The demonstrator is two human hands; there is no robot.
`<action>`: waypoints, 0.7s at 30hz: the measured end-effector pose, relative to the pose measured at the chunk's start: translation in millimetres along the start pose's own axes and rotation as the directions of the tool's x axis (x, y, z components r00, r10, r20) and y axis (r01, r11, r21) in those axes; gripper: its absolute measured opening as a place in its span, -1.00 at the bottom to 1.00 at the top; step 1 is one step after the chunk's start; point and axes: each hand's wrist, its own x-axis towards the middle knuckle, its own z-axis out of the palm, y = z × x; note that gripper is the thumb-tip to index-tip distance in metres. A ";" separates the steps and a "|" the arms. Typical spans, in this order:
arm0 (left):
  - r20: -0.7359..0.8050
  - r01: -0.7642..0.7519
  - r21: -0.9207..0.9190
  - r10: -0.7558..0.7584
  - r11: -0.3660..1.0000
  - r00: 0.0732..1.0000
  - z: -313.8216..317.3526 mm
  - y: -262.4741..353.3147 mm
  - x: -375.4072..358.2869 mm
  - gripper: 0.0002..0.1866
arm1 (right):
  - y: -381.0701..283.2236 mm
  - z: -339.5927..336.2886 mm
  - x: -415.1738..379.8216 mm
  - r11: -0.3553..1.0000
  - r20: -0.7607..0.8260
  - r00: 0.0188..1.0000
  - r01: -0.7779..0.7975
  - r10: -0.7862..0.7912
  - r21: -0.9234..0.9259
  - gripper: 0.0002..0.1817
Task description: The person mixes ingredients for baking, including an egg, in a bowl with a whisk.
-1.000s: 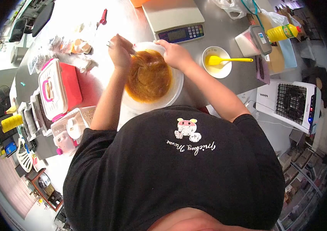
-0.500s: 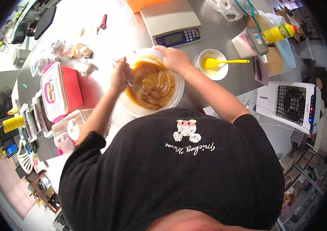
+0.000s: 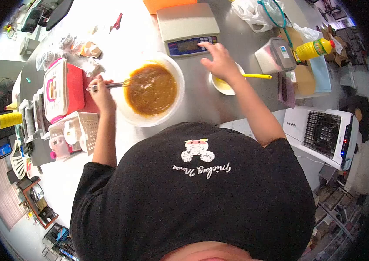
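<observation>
In the head view, my left hand (image 3: 102,95) is closed around the handle of a wire whisk (image 3: 118,84). The whisk's wires reach into brown batter (image 3: 151,93) inside a large whitish mixing bowl (image 3: 176,104). My right hand (image 3: 222,64) is off the bowl, with fingers apart and nothing in them. It hovers between the digital scale (image 3: 188,28) and a small white bowl (image 3: 224,90), partly covering the latter. A yellow-handled spatula (image 3: 257,76) rests in that small bowl over a yellow liquid.
To the left stand a red and white lidded box (image 3: 65,89) and a perforated basket (image 3: 88,126). Eggshells (image 3: 90,49) and a red tool (image 3: 116,22) lie farther back. At right are a lidded container (image 3: 275,56), a yellow bottle (image 3: 314,49) and a plastic bag (image 3: 252,15).
My right hand has let go of the mixing bowl's rim and moved right, opening. My left hand has moved left with the whisk, now held lower and near the rim.
</observation>
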 end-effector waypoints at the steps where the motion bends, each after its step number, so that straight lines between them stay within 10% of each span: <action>1: -0.031 -0.004 0.102 0.007 0.995 1.000 -13.2 -3.3 3.4 -0.70 | 19.5 -11.3 -6.9 1.000 0.007 1.000 0.002 -0.002 -0.004 -0.48; 7: -0.346 -0.023 0.508 0.228 0.861 0.910 17.7 45.4 -51.9 -0.18 | 99.5 -83.8 -31.8 0.973 0.228 0.972 -0.007 0.061 -0.232 -0.49; 9: 0.123 -0.192 0.981 0.662 0.033 0.740 60.9 55.9 -98.5 -0.19 | 113.7 -91.3 -36.5 0.956 0.383 0.918 0.010 0.107 -0.292 -0.47; 10: 0.257 -0.481 0.857 0.657 0.183 0.708 79.6 55.9 -118.4 -0.23 | 120.3 -90.8 -37.3 0.945 0.421 0.902 0.045 0.101 -0.324 -0.45; 13: 0.579 -0.664 0.630 0.326 0.404 0.748 151.1 37.3 -184.8 -0.55 | 140.0 -83.2 -38.2 0.942 0.516 0.854 0.121 0.062 -0.313 -0.45; 15: 0.509 -0.149 0.649 -0.280 0.746 0.814 183.2 -2.6 -215.7 -0.53 | 135.6 -86.0 -41.5 0.931 0.542 0.839 0.157 0.050 -0.329 -0.45; 18: 0.216 0.603 0.496 -0.761 0.625 0.611 217.8 -61.5 -225.7 -0.43 | 140.4 -85.3 -42.4 0.935 0.565 0.825 0.198 0.002 -0.293 -0.43; 21: 0.308 0.653 0.441 -0.788 0.615 0.533 229.2 -89.6 -217.7 -0.55 | 131.8 -98.9 -41.5 0.942 0.553 0.833 0.193 -0.011 -0.273 -0.46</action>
